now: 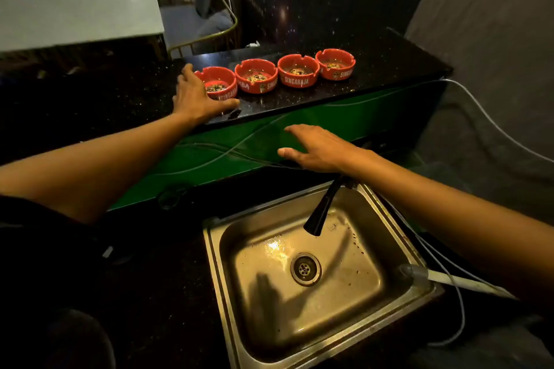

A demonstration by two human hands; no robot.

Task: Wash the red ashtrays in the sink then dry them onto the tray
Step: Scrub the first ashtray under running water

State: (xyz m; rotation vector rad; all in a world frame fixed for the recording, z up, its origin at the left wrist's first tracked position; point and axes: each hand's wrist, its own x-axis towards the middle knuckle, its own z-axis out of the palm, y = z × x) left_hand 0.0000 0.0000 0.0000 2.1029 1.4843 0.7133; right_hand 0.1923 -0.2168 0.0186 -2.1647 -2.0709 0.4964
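While right hand (317, 148) hovers open, open left hand (195, 96) touches leftmost ashtray (220, 82).

Looked like a bar or cafe back counter: branded ashtrays (277, 75) on black granite, small steel sink (401, 237), lounge chairs (207, 18) behind.

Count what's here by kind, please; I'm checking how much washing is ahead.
Red ashtrays: 4, all dirty on the black counter
Sink: 1
Tap: 1
Total: 6
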